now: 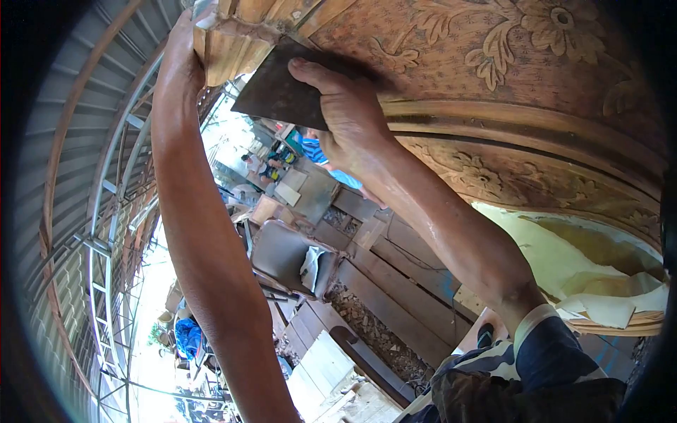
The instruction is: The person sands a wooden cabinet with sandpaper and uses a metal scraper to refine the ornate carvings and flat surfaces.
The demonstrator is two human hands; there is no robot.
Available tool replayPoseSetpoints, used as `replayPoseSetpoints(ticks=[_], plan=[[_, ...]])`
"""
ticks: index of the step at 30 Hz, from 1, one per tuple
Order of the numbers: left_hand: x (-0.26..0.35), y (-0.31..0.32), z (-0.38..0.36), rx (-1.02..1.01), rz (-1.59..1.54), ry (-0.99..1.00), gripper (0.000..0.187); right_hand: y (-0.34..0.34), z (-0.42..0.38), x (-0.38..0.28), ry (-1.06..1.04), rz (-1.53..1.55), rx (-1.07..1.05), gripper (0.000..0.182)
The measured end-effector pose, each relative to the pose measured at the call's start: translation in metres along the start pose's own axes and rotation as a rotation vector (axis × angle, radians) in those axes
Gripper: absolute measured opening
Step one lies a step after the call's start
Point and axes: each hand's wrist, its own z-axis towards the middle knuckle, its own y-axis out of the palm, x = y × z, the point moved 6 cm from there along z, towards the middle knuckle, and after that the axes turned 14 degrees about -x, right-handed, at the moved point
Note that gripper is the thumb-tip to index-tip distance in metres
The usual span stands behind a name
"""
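A carved wooden furniture piece (pixel 451 77) with raised flowers and leaves fills the upper right. My right hand (pixel 349 113) grips a dark, flat, straight-edged sheet (pixel 282 88), thumb on its near face, with the sheet held against the wood beside the moulded corner. The other fingers are behind the sheet. My left hand (pixel 185 46) is raised at the top left, along the side of the pale wooden corner block (pixel 236 53). Its fingers are mostly hidden at the frame's top edge, close to a small whitish patch on the corner.
Below are wooden planks (pixel 395 282) with debris between them and a grey padded chair (pixel 285 257). Pale torn sheeting (pixel 585 261) hangs under the carved piece. Other people, one in a blue striped shirt (pixel 310 149), are farther back. A metal truss (pixel 99 296) rises at left.
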Motion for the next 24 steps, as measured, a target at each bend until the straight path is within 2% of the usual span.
replayPoseSetpoints(ticks=[2,4,8,9,10,11,12,13,14,16,18,19,21,22,23,24], plan=[[0.002,0.001,-0.003,-0.010,0.037,-0.005,0.050,0.005,0.001,-0.003,-0.029,-0.068,0.002,0.024],[0.001,0.000,-0.006,-0.042,0.077,0.027,0.048,0.008,-0.008,-0.010,-0.194,-0.092,0.002,0.023],[-0.002,-0.008,-0.001,-0.040,-0.059,0.029,0.051,0.005,-0.010,-0.006,-0.115,-0.161,0.042,0.020],[-0.006,-0.008,-0.003,-0.040,-0.055,0.025,0.051,0.009,-0.017,-0.013,-0.178,-0.284,-0.033,0.021],[0.018,0.026,-0.023,-0.041,-0.045,0.099,0.050,0.015,-0.024,-0.020,-0.246,-0.407,-0.111,0.024],[0.038,0.051,-0.035,-0.039,-0.034,0.182,0.050,0.013,-0.033,-0.026,-0.253,-0.408,-0.122,0.024],[0.045,0.067,-0.037,-0.180,-0.071,0.258,0.055,0.014,-0.046,-0.034,-0.272,-0.558,-0.191,0.021],[0.046,0.066,-0.039,-0.176,-0.072,0.259,0.055,0.016,-0.053,-0.037,-0.284,-0.708,-0.255,0.019],[0.046,0.066,-0.039,-0.166,-0.068,0.253,0.057,0.015,-0.048,-0.038,-0.284,-0.709,-0.259,0.019],[0.046,0.066,-0.040,-0.156,-0.061,0.242,0.059,0.024,-0.040,-0.056,-0.570,-1.016,-0.245,0.018],[0.050,0.074,-0.044,-0.257,-0.060,0.303,0.062,0.034,-0.036,-0.053,-0.522,-1.301,-0.334,0.021],[0.041,0.059,-0.036,-0.257,-0.060,0.304,0.062,0.038,-0.037,-0.053,-0.523,-1.302,-0.334,0.021],[-0.001,0.000,-0.008,-0.061,0.013,0.022,0.051,0.047,-0.041,-0.016,0.016,-1.049,-0.740,0.023],[-0.001,-0.001,-0.006,-0.063,0.013,0.030,0.051,0.047,-0.055,-0.008,-0.067,-1.117,-0.778,0.023],[0.001,-0.001,-0.006,-0.047,0.027,0.049,0.051,0.050,-0.064,-0.014,-0.226,-1.210,-0.729,0.023],[0.000,-0.001,-0.007,-0.034,0.040,0.060,0.052,0.038,-0.068,-0.019,-0.116,-0.996,-0.565,0.022]])
